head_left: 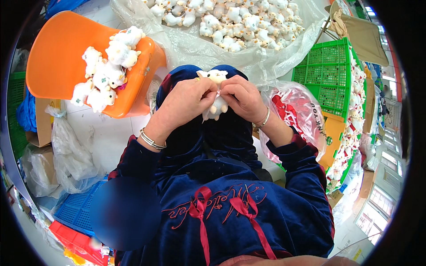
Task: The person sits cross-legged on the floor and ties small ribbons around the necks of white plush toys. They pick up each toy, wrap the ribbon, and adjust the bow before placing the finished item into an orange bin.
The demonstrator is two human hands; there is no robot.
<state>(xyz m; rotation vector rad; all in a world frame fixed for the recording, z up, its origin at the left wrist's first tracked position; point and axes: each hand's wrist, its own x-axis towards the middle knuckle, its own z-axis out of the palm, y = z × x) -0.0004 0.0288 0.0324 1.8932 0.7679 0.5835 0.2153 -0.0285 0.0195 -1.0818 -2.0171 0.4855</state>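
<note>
A small white plush sheep (217, 77) with a cream face rests upright over my knees, head toward the far side. My left hand (188, 98) pinches at its neck from the left. From the right, the fingertips of my right hand (245, 98) are closed at the same spot. Between the two hands a thin whitish strip or ribbon seems to lie at the neck, too small to make out well. The toy's round white belly and feet show below my fingers.
An orange chair (57, 53) at the left bears several finished-looking plush sheep (106, 73). Beyond my knees, a clear plastic sheet (177, 53) holds a heap of plush sheep (239, 22). To the right stand a bag with red pieces (288, 111) and a green crate (321, 80).
</note>
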